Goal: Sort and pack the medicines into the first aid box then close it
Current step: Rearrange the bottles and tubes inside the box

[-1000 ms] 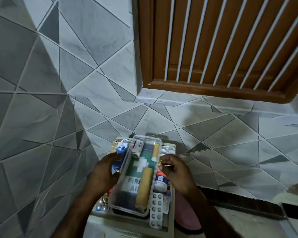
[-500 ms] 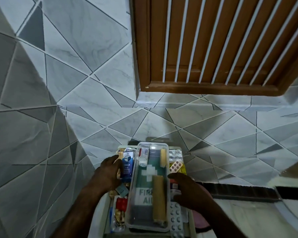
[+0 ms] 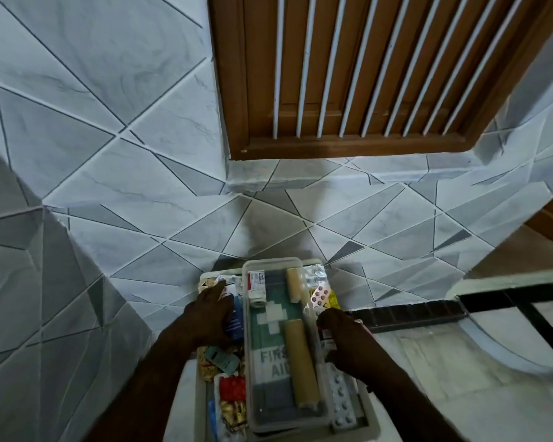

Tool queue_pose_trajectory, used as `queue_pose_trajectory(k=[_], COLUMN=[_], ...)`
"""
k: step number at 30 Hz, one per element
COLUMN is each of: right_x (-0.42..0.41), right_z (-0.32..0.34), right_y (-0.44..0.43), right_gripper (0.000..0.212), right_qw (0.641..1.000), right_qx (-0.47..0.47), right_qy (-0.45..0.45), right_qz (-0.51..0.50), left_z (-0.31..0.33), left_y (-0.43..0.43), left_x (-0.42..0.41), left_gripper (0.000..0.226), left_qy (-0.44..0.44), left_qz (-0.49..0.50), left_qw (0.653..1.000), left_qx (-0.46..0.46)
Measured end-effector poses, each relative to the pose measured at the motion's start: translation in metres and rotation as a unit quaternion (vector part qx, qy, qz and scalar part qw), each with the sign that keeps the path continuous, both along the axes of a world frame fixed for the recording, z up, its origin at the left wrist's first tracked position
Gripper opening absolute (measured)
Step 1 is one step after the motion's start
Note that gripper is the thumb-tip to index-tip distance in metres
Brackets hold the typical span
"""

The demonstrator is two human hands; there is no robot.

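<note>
The white first aid box (image 3: 372, 419) lies open at the bottom centre. A clear tray (image 3: 270, 317) sits on it, holding two tan bandage rolls (image 3: 300, 362) and a small white carton (image 3: 256, 283) above a green "FIRST AID" label. My left hand (image 3: 209, 317) lies flat with fingers apart on a blue pack (image 3: 235, 323) left of the tray. My right hand (image 3: 348, 342) rests against the tray's right rim with its fingers curled down and their tips hidden. Pink blister pills (image 3: 320, 296), a white blister strip (image 3: 342, 397) and red and gold sachets (image 3: 232, 397) fill the sides.
A tiled wall with grey triangles rises behind and to the left. A brown wooden window frame with white bars (image 3: 364, 74) is above. A pale counter (image 3: 444, 362) with a dark strip (image 3: 412, 317) extends to the right.
The tray has moved from a tilt to lying straight and centred over the box. My left hand slid off its edge onto the blue pack. My right hand moved down beside its right rim.
</note>
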State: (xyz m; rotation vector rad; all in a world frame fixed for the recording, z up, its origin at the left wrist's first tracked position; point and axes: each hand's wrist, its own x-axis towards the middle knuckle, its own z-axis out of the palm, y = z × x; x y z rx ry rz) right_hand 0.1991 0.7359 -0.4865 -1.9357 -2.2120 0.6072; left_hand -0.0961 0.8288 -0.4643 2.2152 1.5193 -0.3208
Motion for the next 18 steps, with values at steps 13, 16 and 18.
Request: queue_pose_trajectory(k=[13,16,18], right_x=[0.005,0.002,0.000], right_z=[0.026,0.047,0.061], right_y=[0.018,0.028,0.034], right_gripper=[0.057,0.056,0.055], right_qw=[0.999,0.998,0.998], right_qx=[-0.005,0.000,0.020], right_qy=[-0.014,0.006,0.019], right_qz=[-0.044,-0.060,-0.052], left_z=[0.008,0.025,0.038], left_y=[-0.001,-0.004,-0.007], left_x=[-0.011,-0.011,-0.011], left_gripper=[0.083,0.077,0.075], left_qy=[-0.077,-0.083,-0.075], left_qz=[0.018,0.031,0.034], left_qw=[0.996,0.994,0.994], left_qx=[0.047,0.063,0.077])
